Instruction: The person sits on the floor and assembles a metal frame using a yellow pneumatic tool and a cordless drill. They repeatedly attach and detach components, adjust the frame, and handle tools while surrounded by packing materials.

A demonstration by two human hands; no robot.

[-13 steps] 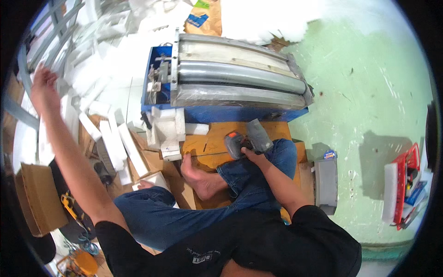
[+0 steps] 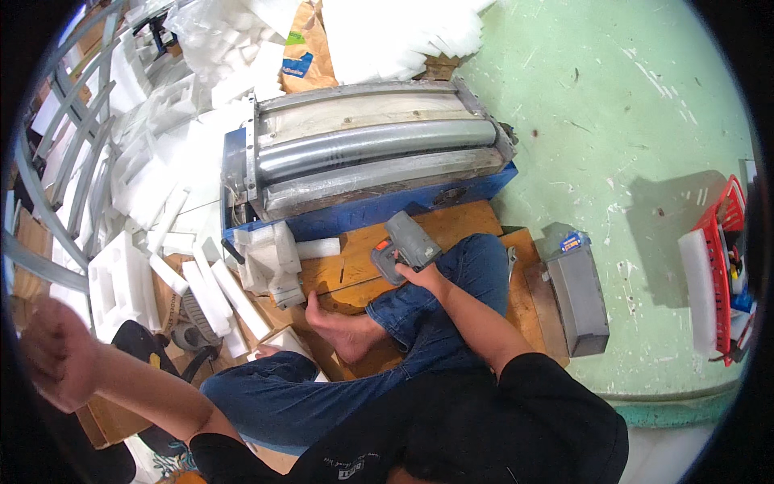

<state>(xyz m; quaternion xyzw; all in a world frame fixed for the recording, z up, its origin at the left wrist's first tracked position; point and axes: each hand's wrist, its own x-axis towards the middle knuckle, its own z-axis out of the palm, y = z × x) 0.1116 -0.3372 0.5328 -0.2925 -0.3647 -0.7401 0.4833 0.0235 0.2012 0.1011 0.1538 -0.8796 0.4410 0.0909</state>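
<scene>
My right hand (image 2: 419, 277) is closed around a grey hand-held tool (image 2: 413, 242). The tool has a blocky grey body, a dark rounded loop and an orange-red patch; its exact kind does not show. I hold it just above my bent knee, over a yellow-brown wooden board (image 2: 459, 223). Behind the board stands a blue box-shaped machine (image 2: 363, 211) with a long shiny metal roller (image 2: 379, 149) across its top. At the far left, my left hand (image 2: 60, 355) is raised away from the machine. Motion blurs its fingers, and I see nothing in it.
White foam blocks (image 2: 121, 278) and strips lie to the left, below curved grey metal bars (image 2: 81, 161). A brown paper bag (image 2: 310, 56) lies behind the machine. On the green floor to the right are a grey box (image 2: 579, 302) and a red plastic basket (image 2: 717, 242).
My left hand has swung down at the far left. My right hand still grips the grey tool, now tilted differently. The whole view has turned and shifted slightly.
</scene>
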